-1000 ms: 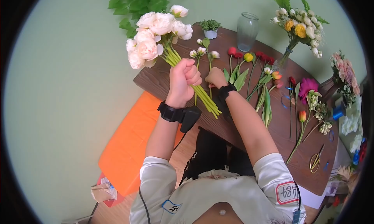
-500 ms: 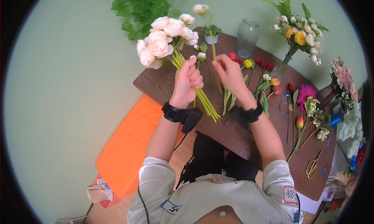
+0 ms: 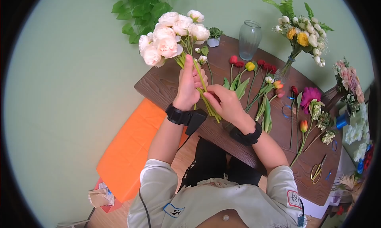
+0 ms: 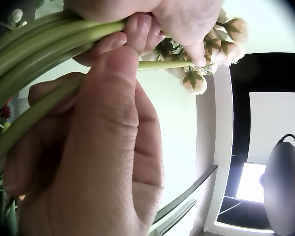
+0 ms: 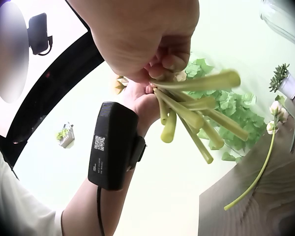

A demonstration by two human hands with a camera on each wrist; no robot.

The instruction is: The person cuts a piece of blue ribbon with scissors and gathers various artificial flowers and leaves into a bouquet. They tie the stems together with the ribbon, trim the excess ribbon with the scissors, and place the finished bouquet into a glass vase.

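Note:
Pale pink peonies [image 3: 164,41] form a bunch whose blooms lean toward the upper left in the head view. My left hand [image 3: 187,89] grips their green stems [image 4: 34,54], thumb pointing up along them. Close beside it, my right hand [image 3: 227,103] pinches one more stem [image 4: 39,110] between thumb and fingers, low on the bunch. This stem runs up along the others past the left hand. In the right wrist view the cut stem ends [image 5: 187,115] fan out below the hands.
On the brown table [image 3: 158,83] lie a stem with white buds [image 5: 273,142], red and yellow tulips [image 3: 250,66], a magenta flower [image 3: 310,98] and gold scissors [image 3: 316,172]. A glass vase [image 3: 249,41], a potted succulent [image 3: 214,37] and a filled vase [image 3: 282,73] stand at the back.
My right hand has lifted a white flower from the table, swung it upright and brought its stem against the bunch. The left hand keeps its hold on the peonies.

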